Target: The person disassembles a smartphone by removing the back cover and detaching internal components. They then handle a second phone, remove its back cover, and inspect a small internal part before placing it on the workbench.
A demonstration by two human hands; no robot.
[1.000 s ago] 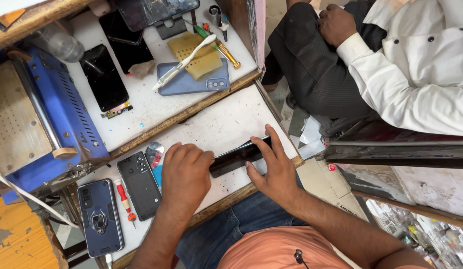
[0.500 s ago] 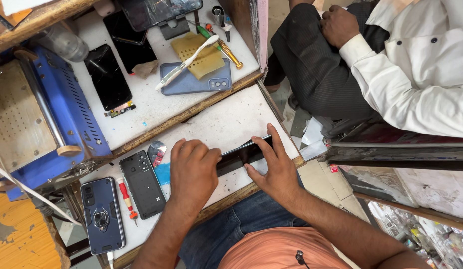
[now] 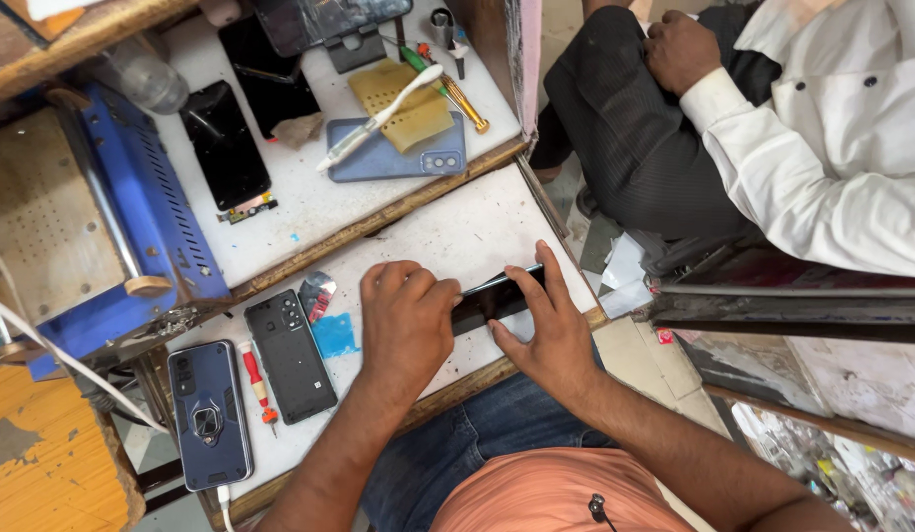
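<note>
1. Surface: white worktop (image 3: 447, 232) with a wooden edge, centre of the frame, in a cluttered repair stall.
2. Left hand (image 3: 406, 325), lower centre: curled knuckles-up, pressing on one end of a dark phone (image 3: 497, 294).
3. Right hand (image 3: 544, 330), just right of it: fingers spread, steadying the phone's other end. The phone lies flat near the worktop's right edge, clamped between both hands.
4. Lower left: black phone back (image 3: 290, 355), small blue card (image 3: 333, 335), red screwdriver (image 3: 257, 380), dark blue phone with ring holder (image 3: 211, 414).
5. Upper centre, on a second white board: blue phone back (image 3: 398, 158), white toothbrush (image 3: 380, 118), yellow pad (image 3: 403, 103).
6. Upper left: black screen panel (image 3: 226, 143), blue metal machine (image 3: 132, 227).
7. Upper right: seated person in white shirt (image 3: 832, 148), dark trousers.
</note>
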